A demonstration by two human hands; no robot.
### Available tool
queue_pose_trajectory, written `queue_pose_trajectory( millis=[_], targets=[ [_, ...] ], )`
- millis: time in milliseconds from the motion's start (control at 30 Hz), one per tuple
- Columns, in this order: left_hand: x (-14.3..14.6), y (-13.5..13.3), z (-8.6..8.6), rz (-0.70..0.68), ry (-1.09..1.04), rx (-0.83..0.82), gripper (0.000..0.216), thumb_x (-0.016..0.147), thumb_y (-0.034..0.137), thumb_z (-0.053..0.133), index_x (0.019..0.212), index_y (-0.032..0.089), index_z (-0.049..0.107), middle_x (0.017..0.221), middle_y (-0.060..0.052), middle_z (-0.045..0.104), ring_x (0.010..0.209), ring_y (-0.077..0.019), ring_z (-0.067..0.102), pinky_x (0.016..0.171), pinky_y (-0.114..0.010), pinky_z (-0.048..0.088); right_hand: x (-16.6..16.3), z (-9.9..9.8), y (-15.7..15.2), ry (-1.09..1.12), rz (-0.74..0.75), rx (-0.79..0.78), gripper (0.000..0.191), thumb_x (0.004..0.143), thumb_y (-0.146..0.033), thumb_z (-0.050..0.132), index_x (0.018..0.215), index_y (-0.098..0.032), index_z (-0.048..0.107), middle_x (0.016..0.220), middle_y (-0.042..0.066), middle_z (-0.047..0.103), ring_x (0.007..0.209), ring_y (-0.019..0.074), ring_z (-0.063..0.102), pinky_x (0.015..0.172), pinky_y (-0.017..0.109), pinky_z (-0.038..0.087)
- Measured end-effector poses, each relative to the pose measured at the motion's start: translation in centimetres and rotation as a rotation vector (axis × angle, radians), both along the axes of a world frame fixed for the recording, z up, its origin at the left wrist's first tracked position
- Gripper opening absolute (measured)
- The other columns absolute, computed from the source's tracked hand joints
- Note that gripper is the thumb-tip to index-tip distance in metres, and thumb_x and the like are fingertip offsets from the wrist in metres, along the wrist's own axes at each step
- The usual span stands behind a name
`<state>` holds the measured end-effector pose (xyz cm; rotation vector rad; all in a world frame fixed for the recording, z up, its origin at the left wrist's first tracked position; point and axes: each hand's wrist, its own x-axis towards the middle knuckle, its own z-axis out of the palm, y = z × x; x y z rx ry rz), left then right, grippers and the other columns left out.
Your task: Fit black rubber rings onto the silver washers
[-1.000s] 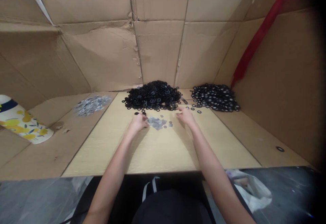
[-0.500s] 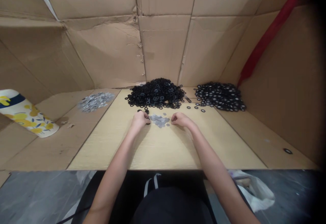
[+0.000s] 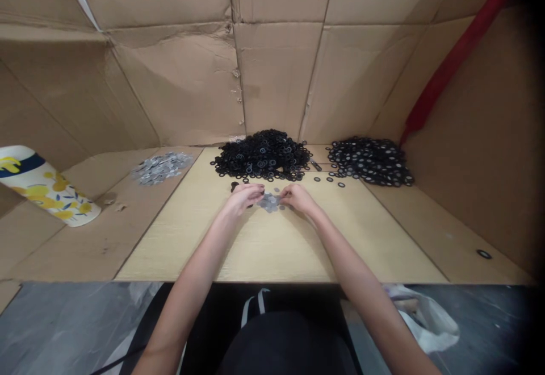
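Note:
A small heap of thin grey discs (image 3: 269,201) lies on the pale board between my hands. My left hand (image 3: 246,196) is closed at the heap's left edge, its fingertips pinching a small black ring (image 3: 262,191). Another dark ring shows partly beneath that hand, and a few black rings (image 3: 234,185) lie just behind it. My right hand (image 3: 297,198) is pinched closed at the heap's right side, fingertips touching the discs; what sits between them is too small to make out. Behind both hands rises a large pile of black rings (image 3: 264,156).
Black rings with pale centres form a pile (image 3: 370,162) at right. More grey discs (image 3: 162,169) lie at left, near a tilted, flower-patterned bottle (image 3: 55,190). Cardboard walls (image 3: 276,79) enclose the back and sides. One ring (image 3: 483,254) lies far right; a red strip (image 3: 451,68) hangs there.
My left hand has moved right and slightly away from me, bringing a black ring over the discs. My right hand has shifted a little left, onto the heap's edge.

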<state>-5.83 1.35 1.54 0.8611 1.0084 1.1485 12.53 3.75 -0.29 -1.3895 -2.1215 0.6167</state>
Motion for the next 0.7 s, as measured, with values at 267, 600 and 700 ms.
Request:
queue_pose_trajectory(
  millis=[267, 600, 700],
  targets=[
    [1.2, 0.3, -1.1, 0.109, -0.195, -0.055, 0.007, 0.064, 0.003, 0.061, 0.062, 0.009, 0.062, 0.068, -0.006, 0.064, 0.066, -0.0100, 0.060, 0.078, -0.028, 0.049, 0.0, 0.7, -0.3, 0.244, 0.027, -0.013, 0.011, 0.061, -0.016, 0.062, 0.069, -0.013, 0.069, 0.066, 0.004, 0.068, 0.058, 0.0137, 0.057, 0.057, 0.024, 0.043],
    [2.0, -0.2, -1.6, 0.119, -0.142, -0.027, 0.015, 0.064, -0.002, 0.057, 0.073, 0.008, 0.061, 0.067, -0.007, 0.062, 0.066, -0.0129, 0.062, 0.078, -0.031, 0.050, -0.9, 1.3, -1.0, 0.492, 0.060, 0.024, 0.010, 0.064, -0.022, 0.063, 0.070, -0.016, 0.068, 0.070, 0.004, 0.068, 0.064, 0.0147, 0.061, 0.063, 0.026, 0.047],
    [2.0, -0.2, -1.4, 0.138, -0.173, 0.056, 0.020, 0.064, 0.000, 0.056, 0.081, 0.009, 0.060, 0.064, -0.004, 0.061, 0.065, -0.0114, 0.061, 0.079, -0.030, 0.049, -1.2, 1.9, -1.7, 0.489, 0.053, 0.122, 0.009, 0.066, -0.023, 0.062, 0.069, -0.017, 0.068, 0.071, 0.003, 0.067, 0.066, 0.0143, 0.060, 0.064, 0.026, 0.047]
  ],
)
